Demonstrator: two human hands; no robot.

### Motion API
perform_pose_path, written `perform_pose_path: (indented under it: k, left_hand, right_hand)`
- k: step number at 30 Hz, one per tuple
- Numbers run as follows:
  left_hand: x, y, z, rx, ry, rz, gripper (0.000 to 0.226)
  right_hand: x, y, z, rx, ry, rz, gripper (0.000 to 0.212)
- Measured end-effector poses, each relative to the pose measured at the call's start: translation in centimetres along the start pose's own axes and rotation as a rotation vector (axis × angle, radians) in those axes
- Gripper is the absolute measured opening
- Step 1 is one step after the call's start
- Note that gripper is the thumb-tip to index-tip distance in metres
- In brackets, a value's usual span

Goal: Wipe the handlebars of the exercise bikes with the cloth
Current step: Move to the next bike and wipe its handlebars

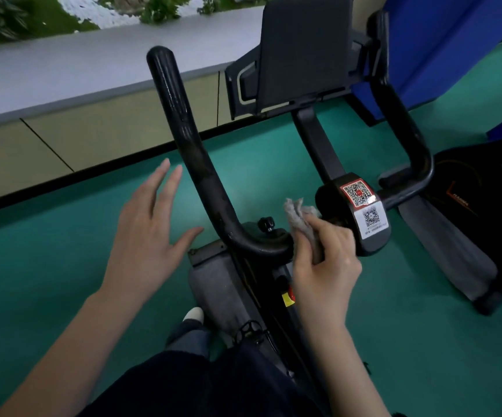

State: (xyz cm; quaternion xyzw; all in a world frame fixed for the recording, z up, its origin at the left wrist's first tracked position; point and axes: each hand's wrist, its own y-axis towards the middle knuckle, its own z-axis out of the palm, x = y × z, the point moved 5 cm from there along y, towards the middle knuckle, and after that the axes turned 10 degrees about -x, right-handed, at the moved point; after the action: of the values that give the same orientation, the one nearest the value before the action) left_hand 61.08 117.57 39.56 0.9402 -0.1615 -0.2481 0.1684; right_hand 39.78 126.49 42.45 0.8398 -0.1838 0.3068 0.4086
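The left hand (147, 233) hangs just to the left of the left handlebar (194, 158), its fingers (159, 179) straight and spread, holding nothing and not touching the bar. The left handlebar runs with its long axis away from the person and upward, then bends at its lower end toward the centre clamp (361, 218). At this bend, to the right of the bar, the right hand (325, 260) pinches the bunched grey cloth (301, 224) between thumb and curled fingers. The cloth lies just beside the bend, so I judge the right hand is nearer for the wipe. The right handlebar (406, 127) stands further right, untouched.
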Motion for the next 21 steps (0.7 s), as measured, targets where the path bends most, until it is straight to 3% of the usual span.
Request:
perform_pose_path:
  k: [5,9,14,21]
  left_hand:
    - [-1.2,2.3,-0.2,-0.012,-0.011,0.152,0.096]
    - [-1.8,2.8,0.4,0.015,-0.033,0.240,0.085]
    - [-1.6,3.0,0.4,0.037,-0.068,0.270,0.072]
    - [-1.5,3.6,0.8,0.046,-0.098,0.292,0.066]
  right_hand:
    - [0.4,-0.1,-0.1,0.012,0.036,0.010,0.017]
    - [-1.7,2.0,-1.3,-0.072,-0.056,0.045,0.015]
    - [-1.5,1.2,-0.9,-0.063,-0.072,0.057,0.018]
    - [1.0,-0.1,-0.2,0.104,-0.032,-0.011,0.018]
